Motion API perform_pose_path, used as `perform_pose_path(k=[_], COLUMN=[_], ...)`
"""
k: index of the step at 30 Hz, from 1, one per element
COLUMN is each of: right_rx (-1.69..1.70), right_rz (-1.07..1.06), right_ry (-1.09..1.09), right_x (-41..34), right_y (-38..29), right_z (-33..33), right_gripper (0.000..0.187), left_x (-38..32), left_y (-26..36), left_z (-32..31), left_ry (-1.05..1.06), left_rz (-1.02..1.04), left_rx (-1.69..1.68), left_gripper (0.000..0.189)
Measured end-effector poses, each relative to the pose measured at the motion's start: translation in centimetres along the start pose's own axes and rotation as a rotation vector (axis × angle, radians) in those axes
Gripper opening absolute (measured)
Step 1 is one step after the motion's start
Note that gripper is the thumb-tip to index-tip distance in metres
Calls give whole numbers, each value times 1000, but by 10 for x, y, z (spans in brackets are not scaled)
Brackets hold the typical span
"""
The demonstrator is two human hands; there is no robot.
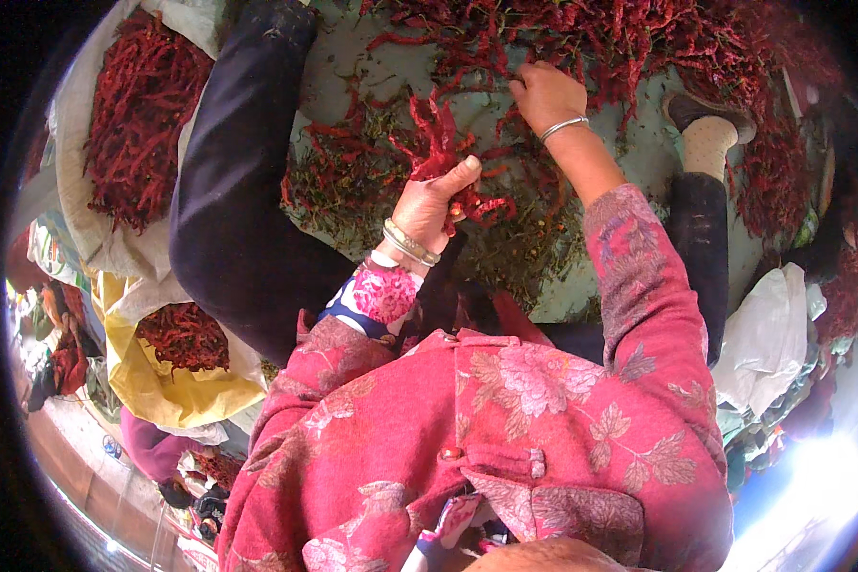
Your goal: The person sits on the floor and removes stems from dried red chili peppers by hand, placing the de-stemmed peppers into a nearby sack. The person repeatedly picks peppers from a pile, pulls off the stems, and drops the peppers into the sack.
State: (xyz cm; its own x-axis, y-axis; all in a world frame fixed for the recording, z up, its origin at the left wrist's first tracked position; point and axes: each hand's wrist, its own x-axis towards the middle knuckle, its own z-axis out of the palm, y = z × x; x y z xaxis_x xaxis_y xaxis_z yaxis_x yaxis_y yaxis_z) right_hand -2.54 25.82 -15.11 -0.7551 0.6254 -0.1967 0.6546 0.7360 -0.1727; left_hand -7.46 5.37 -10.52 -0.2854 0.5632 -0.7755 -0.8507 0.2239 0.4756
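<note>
My left hand [423, 213] is closed around a bunch of dried red chili peppers [435, 139], whose tips stick out above the thumb and below the fist. Farther out, my right hand [552, 96] reaches to the near edge of a big heap of dried red chilies [629, 36]. Its fingertips touch or nearly touch the chilies there; whether they pinch one is hidden by the hand. Beneath both hands, stems and chili scraps [522, 243] lie scattered over a greenish ground sheet [372, 57].
At the left, a pale woven sack [79, 157] and a yellow-lined sack [143, 386] hold chilies. My bent leg [236, 179] stands beside them. A shoe [708, 114] rests by the heap at right. A white plastic bag [765, 336] lies at the right, with other people partly visible at lower left.
</note>
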Motion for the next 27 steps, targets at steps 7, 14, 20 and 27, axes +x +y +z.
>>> perform_pose_path(k=[7,14,20,27], right_rx=[565,787,1014,346], right_rz=[0,-106,-135,-95], right_ry=[82,-189,-182,22], right_x=[-62,-140,-161,-130], right_y=[-1,-30,-8,26], right_z=[-27,-54,-1,-4], right_gripper=[24,13,14,22], left_x=[1,-8,-51,-50], left_y=[3,-1,7,2], left_z=[2,-2,23,32], left_ry=[0,-256,-416,-332], left_rz=[-54,11,1122,452], left_rx=[-134,33,999,377], left_gripper=[13,11,18,16])
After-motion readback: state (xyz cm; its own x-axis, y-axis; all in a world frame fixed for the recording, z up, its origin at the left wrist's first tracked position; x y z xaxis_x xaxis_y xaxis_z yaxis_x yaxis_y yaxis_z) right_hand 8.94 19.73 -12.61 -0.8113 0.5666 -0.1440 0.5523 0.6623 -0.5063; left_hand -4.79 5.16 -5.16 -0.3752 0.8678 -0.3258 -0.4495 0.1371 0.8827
